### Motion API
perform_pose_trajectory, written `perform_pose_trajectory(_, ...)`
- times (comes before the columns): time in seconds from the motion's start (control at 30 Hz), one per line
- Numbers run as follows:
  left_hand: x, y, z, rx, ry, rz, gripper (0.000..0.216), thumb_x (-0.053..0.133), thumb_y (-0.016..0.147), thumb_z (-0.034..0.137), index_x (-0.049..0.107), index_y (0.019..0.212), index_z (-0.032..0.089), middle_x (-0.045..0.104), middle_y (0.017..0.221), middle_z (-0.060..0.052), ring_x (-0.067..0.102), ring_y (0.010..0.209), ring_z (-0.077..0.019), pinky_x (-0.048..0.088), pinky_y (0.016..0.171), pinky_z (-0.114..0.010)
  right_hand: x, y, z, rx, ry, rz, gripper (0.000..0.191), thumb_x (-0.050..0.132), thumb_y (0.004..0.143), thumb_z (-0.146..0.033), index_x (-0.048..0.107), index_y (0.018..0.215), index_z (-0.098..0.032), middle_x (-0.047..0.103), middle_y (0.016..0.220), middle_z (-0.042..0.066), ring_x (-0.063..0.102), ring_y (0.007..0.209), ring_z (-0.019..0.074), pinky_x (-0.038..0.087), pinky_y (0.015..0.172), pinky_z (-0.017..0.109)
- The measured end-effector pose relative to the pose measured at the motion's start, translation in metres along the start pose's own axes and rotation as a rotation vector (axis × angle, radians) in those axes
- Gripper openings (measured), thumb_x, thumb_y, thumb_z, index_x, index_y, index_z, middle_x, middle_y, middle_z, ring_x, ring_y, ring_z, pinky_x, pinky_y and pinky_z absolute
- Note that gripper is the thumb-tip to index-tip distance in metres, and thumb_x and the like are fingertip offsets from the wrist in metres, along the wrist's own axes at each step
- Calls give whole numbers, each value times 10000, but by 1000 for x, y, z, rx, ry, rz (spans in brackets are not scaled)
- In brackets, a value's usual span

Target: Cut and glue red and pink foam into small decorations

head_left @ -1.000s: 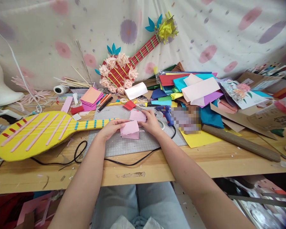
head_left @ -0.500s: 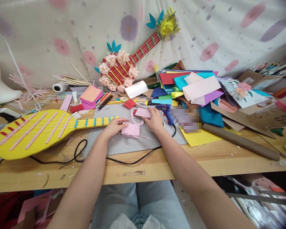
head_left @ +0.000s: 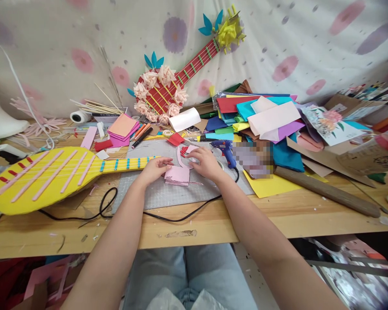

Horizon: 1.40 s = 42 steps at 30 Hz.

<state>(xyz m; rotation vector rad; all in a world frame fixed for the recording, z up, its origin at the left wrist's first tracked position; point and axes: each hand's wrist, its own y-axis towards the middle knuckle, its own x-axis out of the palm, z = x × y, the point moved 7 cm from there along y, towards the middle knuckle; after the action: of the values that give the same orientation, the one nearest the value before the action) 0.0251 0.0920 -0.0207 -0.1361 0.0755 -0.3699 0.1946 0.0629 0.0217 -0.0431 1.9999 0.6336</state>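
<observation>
My left hand (head_left: 155, 170) rests over the end of the yellow guitar's neck, with thumb and fingers pinched on the upper left corner of a pink paper piece (head_left: 177, 175). That paper lies on the grey cutting mat (head_left: 139, 189). My right hand (head_left: 207, 162) hovers just right of it, fingers apart and bent downward. Beneath those fingers is a smaller pink paper piece, mostly covered. A curved pink strip (head_left: 180, 159) and small red bits (head_left: 183, 150) lie between my hands. A roll of tape behind my right hand is largely hidden.
A blue glue gun (head_left: 225, 151) stands right of my right hand, its black cord (head_left: 184, 220) looping across the table. The yellow paper-covered guitar (head_left: 45, 181) lies left. A red flowered guitar (head_left: 161, 97) leans at the back. Coloured paper (head_left: 271, 118) piles up at right.
My right hand has let go of the smaller pink paper, moved slightly left and spread its fingers. My left hand stays at the corner of the pink paper.
</observation>
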Motion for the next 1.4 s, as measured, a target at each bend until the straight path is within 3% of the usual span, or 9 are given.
perform_pose_trajectory(0.1,-1,0,0,-26,10,3,440,756,527,192,654,950,126,687,884,-97,572,611,-112,411,531,-223,8,-4,-5,-71,11,-161,220,603,750,-291,679,941,-212,616,1012,70,483,1005,227,370,896,380)
perform_pose_trajectory(0.33,-1,-3,4,-13,-5,-19,441,751,538,211,653,963,145,687,914,-102,563,586,-108,417,509,-223,13,-7,-1,-55,-53,-221,211,573,755,-237,674,938,-213,635,982,61,495,985,226,363,862,355)
perform_pose_trajectory(0.6,-2,-1,0,-12,39,-11,475,750,538,255,650,989,146,687,955,-113,591,661,-133,403,532,-216,7,-3,-14,-102,-101,-169,265,526,765,-192,645,1002,-188,657,894,73,537,888,212,375,811,318)
perform_pose_trajectory(0.93,-2,-3,1,-59,-89,-5,470,756,546,226,648,992,125,681,945,-109,598,665,-129,445,602,-246,-14,-4,-6,26,-65,-2,434,511,703,-171,537,1136,-185,604,1007,83,565,847,199,401,692,281)
perform_pose_trajectory(1.2,3,-7,0,-139,-237,-31,406,730,579,157,648,976,130,681,917,-83,613,673,-119,460,605,-228,-14,-7,8,171,330,131,583,540,635,-138,419,1202,-209,588,891,13,530,609,104,410,612,252)
perform_pose_trajectory(1.4,11,-7,0,-164,-249,-63,395,713,598,127,640,987,122,685,902,-79,616,665,-115,459,604,-222,13,-2,17,315,912,172,402,550,587,-183,531,988,-192,561,766,-11,523,627,108,424,587,254)
